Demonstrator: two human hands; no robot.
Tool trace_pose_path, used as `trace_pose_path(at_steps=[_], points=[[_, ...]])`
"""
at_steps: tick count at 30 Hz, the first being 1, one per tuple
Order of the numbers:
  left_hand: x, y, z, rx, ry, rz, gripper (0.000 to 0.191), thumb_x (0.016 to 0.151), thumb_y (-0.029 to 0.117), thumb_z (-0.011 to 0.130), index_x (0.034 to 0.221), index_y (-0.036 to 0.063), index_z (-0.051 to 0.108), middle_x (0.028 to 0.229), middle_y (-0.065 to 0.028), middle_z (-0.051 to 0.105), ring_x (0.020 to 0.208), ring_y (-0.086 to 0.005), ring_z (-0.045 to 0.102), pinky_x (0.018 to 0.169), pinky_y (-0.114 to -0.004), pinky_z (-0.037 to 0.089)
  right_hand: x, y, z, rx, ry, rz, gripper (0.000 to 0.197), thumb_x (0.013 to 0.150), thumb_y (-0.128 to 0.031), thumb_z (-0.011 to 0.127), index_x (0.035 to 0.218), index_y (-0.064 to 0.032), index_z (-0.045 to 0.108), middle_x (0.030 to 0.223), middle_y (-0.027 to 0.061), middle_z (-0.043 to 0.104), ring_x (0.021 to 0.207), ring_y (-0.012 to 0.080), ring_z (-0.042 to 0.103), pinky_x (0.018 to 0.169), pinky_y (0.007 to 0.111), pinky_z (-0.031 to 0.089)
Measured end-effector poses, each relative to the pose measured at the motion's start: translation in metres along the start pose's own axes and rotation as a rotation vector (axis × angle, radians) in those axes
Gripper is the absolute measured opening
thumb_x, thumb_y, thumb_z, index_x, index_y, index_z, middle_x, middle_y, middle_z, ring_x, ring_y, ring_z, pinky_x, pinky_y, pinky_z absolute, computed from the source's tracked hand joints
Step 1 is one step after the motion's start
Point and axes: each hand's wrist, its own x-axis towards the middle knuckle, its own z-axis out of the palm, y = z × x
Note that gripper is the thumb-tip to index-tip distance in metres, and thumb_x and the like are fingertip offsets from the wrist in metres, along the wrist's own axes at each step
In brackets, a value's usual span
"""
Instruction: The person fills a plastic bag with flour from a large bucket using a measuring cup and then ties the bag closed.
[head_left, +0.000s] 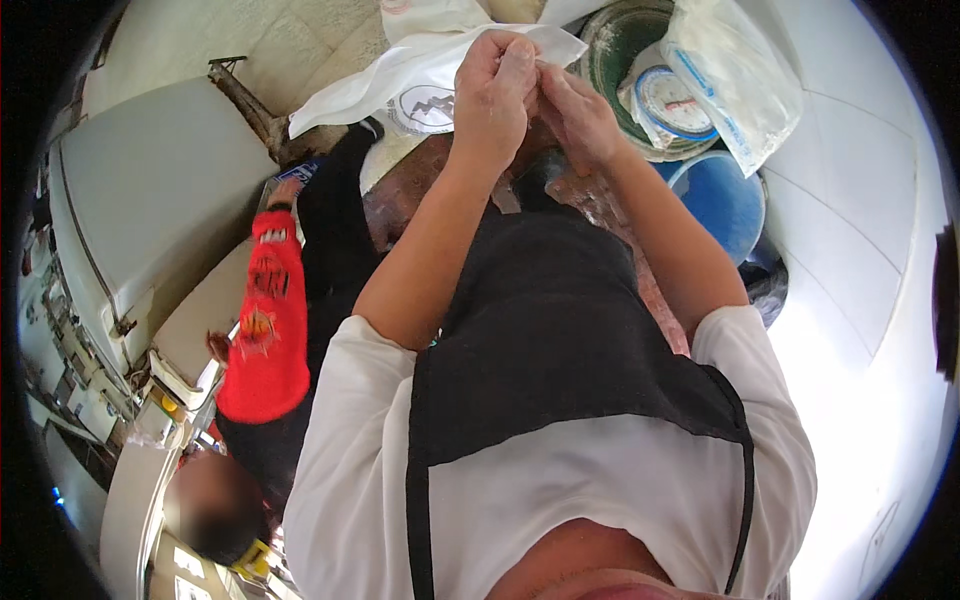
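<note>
Before me lies a large white sack (352, 82) with a dark round printed mark. My left hand (495, 94) is closed at the sack's upper right part, thumb on top. My right hand (581, 116) is close beside it, and the fingertips of both hands meet at the sack's edge. They appear to pinch the sack material; the exact spot is hidden by the fingers. Pale residue shows on my skin.
Right of my hands, a dial scale (675, 101) sits in a green tub (611, 45), partly covered by a clear plastic bag (739, 75). Below it is a blue bucket (724, 202). At left a co-worker's red sleeve (266, 322) reaches forward near a white chest-like appliance (157, 180).
</note>
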Motion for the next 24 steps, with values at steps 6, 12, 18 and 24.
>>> trace_pose_path(at_steps=[6, 12, 18, 24], points=[[0.001, -0.020, -0.021, 0.014, 0.147, -0.017, 0.015, 0.101, 0.018, 0.052, 0.100, 0.0030, 0.053, 0.063, 0.0036, 0.040, 0.051, -0.0068, 0.036, 0.045, -0.023, 0.030, -0.021, -0.023, -0.038, -0.270, -0.262, 0.115, 0.038, 0.102, -0.035, 0.050, 0.120, -0.0023, 0.059, 0.078, -0.0029, 0.054, 0.067, 0.0068, 0.051, 0.062, 0.024, 0.045], [-0.013, -0.021, -0.049, 0.133, 0.170, -0.133, 0.013, 0.100, 0.016, 0.051, 0.100, 0.0033, 0.053, 0.063, 0.0032, 0.040, 0.050, -0.0072, 0.035, 0.045, -0.023, 0.031, -0.030, -0.021, -0.043, -0.618, -0.187, 0.144, 0.028, 0.097, -0.025, 0.059, 0.111, -0.0024, 0.065, 0.074, -0.0019, 0.055, 0.067, 0.0083, 0.051, 0.064, 0.026, 0.045], [-0.042, -0.037, -0.146, 0.103, 0.478, -0.091, 0.013, 0.097, 0.015, 0.054, 0.102, 0.0026, 0.055, 0.062, 0.0023, 0.043, 0.048, -0.0083, 0.039, 0.042, -0.024, 0.033, -0.019, -0.015, -0.042, -0.790, 0.027, 0.025, 0.026, 0.096, -0.023, 0.061, 0.114, -0.0048, 0.065, 0.091, 0.0036, 0.065, 0.082, 0.0141, 0.058, 0.076, 0.029, 0.047], [-0.047, 0.016, -0.300, 0.273, 0.702, 0.142, 0.012, 0.092, 0.015, 0.060, 0.097, 0.0047, 0.060, 0.057, 0.0016, 0.046, 0.044, -0.0099, 0.043, 0.037, -0.028, 0.033, -0.014, -0.008, -0.056, -0.938, -0.060, 0.057, 0.032, 0.094, -0.023, 0.064, 0.121, -0.0068, 0.062, 0.105, 0.0104, 0.067, 0.094, 0.0223, 0.063, 0.086, 0.034, 0.049]])
